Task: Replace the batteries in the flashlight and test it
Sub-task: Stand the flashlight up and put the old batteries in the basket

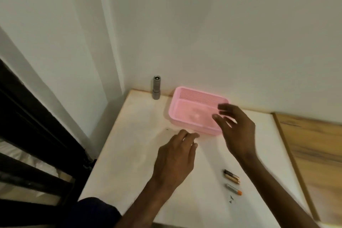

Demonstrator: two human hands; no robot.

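Low in the frame, right of centre, three batteries lie on the pale table [129,153]: a black-and-gold pair [231,176] side by side, and just below them a grey battery with an orange tip [233,189], all with their long axes running from upper left to lower right. Above them, the left hand [174,161] hovers palm down at centre frame, fingers loosely curled and holding nothing. The right hand [236,129] reaches over the near right corner of the pink tray [177,102], fingers spread open and empty. The tray's bare floor shows nothing inside. Farthest back, left of the tray against the wall, the grey flashlight [156,87] stands upright on end, its long axis vertical.
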